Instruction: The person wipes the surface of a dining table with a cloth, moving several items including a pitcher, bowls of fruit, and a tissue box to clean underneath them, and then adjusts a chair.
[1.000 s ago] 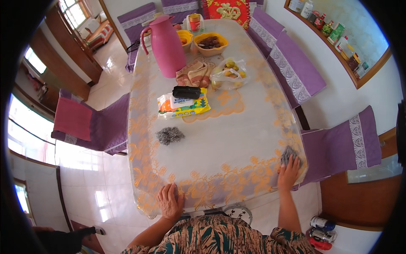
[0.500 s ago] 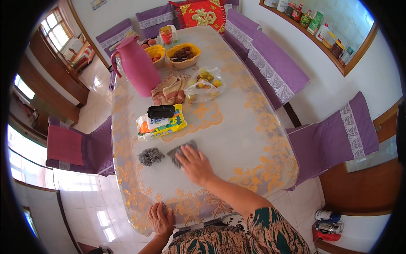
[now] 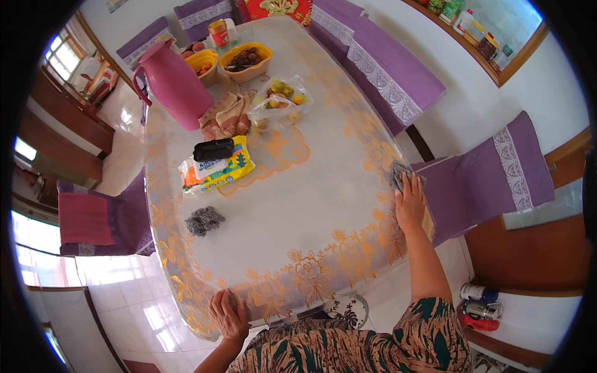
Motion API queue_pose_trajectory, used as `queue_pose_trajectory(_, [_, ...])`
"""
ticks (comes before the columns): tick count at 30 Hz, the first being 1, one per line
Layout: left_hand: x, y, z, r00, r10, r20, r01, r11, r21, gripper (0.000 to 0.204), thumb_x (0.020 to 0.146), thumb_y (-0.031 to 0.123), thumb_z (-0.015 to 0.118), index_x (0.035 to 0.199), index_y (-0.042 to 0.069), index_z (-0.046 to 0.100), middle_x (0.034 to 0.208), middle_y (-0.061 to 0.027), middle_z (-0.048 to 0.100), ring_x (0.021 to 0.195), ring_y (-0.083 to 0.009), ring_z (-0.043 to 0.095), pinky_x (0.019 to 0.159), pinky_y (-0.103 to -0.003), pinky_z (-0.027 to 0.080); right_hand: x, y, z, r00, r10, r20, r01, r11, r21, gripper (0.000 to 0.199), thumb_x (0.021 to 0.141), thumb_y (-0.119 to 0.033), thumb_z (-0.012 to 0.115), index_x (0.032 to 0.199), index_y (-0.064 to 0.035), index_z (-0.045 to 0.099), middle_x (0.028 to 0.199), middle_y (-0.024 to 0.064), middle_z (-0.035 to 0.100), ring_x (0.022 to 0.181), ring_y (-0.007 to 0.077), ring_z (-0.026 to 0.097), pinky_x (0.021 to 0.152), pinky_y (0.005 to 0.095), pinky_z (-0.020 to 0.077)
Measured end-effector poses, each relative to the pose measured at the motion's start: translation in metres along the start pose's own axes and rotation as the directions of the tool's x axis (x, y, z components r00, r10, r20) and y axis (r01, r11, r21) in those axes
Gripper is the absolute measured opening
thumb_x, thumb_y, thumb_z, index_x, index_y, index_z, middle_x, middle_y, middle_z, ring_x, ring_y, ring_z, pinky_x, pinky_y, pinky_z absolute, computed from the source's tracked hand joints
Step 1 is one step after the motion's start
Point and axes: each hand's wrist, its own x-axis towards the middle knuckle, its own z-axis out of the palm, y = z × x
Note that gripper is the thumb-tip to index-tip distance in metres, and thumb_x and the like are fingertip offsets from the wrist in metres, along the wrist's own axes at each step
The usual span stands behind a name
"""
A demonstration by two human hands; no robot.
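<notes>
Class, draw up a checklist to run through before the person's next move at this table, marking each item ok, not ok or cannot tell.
1. Right hand on the grey cloth: ok, its fingers lie over it at the right edge of the table.
2. Left hand resting at the near edge: ok.
3. Left hand empty: cannot tell, its underside is hidden.
4. Grey mesh bundle apart from both hands: ok, it lies toward the left side.
5. Tabletop cleared: not ok, the pink jug and fruit bag are among things on it.
</notes>
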Motion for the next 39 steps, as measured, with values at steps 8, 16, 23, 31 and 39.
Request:
queue_pose_trajectory(8, [0.001, 0.001, 0.002, 1.0, 0.012, -0.014, -0.012, 1.0, -0.003, 0.047, 0.091, 0.025, 0.056, 0.131, 0.0, 0.049, 0.13, -0.018, 0.048, 0.122, -0.0384, 0.041, 0.106, -0.052, 0.027, -0.152, -0.073, -0.028, 0.98, -0.194, -0.051, 0.195, 0.981, 0.003, 0.061, 0.087, -0.018, 0.056, 0.145, -0.0091, 0.04, 0.15, 0.0174, 0.036, 0.141, 0.0367, 0.031, 0.111, 0.0508, 0.0292])
queue_pose_trajectory(16, [0.0, -0.002, 0.002, 1.0, 0.02, -0.018, -0.02, 1.0, 0.013, 0.045, 0.093, 0.025, 0.055, 0.132, 0.003, 0.048, 0.13, -0.0163, 0.047, 0.123, -0.0375, 0.04, 0.104, -0.051, 0.028, -0.199, -0.149, -0.04, 0.788, -0.616, 0.015, 0.567, 0.734, 0.374, 0.058, 0.088, -0.018, 0.058, 0.143, -0.0108, 0.044, 0.148, 0.0163, 0.04, 0.138, 0.0303, 0.037, 0.109, 0.0496, 0.0334])
queue_pose_trajectory(23, [-0.002, -0.001, 0.001, 0.999, 0.028, -0.038, -0.028, 1.0, 0.007, 0.044, 0.093, 0.026, 0.055, 0.131, 0.003, 0.049, 0.13, -0.0154, 0.048, 0.123, -0.0369, 0.04, 0.105, -0.051, 0.028, -0.119, 0.017, -0.033, 0.998, -0.038, -0.046, 0.038, 0.999, 0.008, 0.06, 0.088, -0.021, 0.058, 0.145, -0.012, 0.041, 0.151, 0.017, 0.036, 0.141, 0.0343, 0.032, 0.109, 0.0519, 0.0321])
queue_pose_trajectory(31, [-0.003, -0.002, 0.0, 0.998, 0.019, -0.062, -0.019, 1.0, 0.003, 0.045, 0.092, 0.026, 0.056, 0.131, 0.003, 0.05, 0.129, -0.0154, 0.048, 0.123, -0.0372, 0.041, 0.105, -0.052, 0.028, -0.141, -0.11, -0.003, 0.934, -0.287, -0.211, 0.3, 0.953, 0.033, 0.051, 0.084, -0.015, 0.059, 0.134, -0.0118, 0.054, 0.137, 0.0158, 0.051, 0.128, 0.0368, 0.048, 0.102, 0.0511, 0.0412])
queue_pose_trajectory(39, [0.001, 0.0, 0.006, 0.997, 0.03, -0.069, -0.032, 0.999, -0.019, 0.045, 0.091, 0.024, 0.057, 0.131, 0.005, 0.051, 0.129, -0.0143, 0.048, 0.123, -0.0364, 0.042, 0.105, -0.051, 0.029, -0.203, -0.217, -0.02, 0.523, -0.852, 0.039, 0.738, 0.475, 0.48, 0.058, 0.088, -0.025, 0.059, 0.143, -0.0178, 0.043, 0.149, 0.0096, 0.04, 0.14, 0.0293, 0.034, 0.109, 0.0507, 0.0341])
